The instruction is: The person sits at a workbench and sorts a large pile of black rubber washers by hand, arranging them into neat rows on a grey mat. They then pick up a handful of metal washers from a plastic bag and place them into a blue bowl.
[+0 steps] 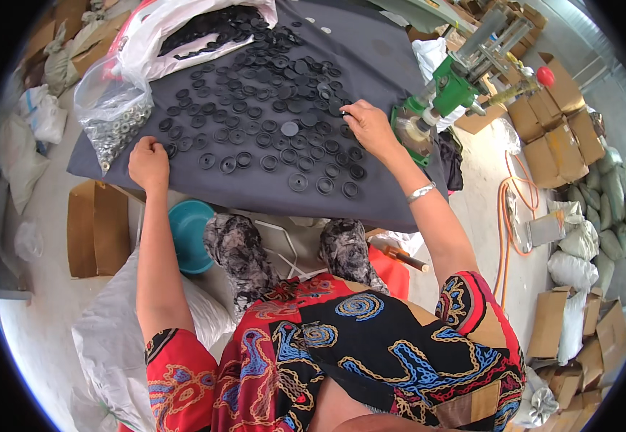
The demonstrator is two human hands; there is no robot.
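Many black round caps (298, 181), ring-rimmed like shallow discs, lie spread over the dark tablecloth (270, 199). My left hand (149, 164) is at the table's near left edge with its fingers curled closed. One black cap (171, 150) lies right beside its fingertips; whether the hand grips anything is hidden. On the right side of the spread, my right hand (372, 128) pinches thumb and fingers together on a small black round part (343, 113), mostly covered by the fingertips. A flat grey-topped disc (289, 129) lies amid the caps.
A white bag (216, 52) of black caps opens at the back left. Beside my left hand sits a clear bag (115, 119) of small metal parts. A green hand press (446, 86) with a red knob stands right. Below are a teal basin (189, 234) and a carton (99, 229).
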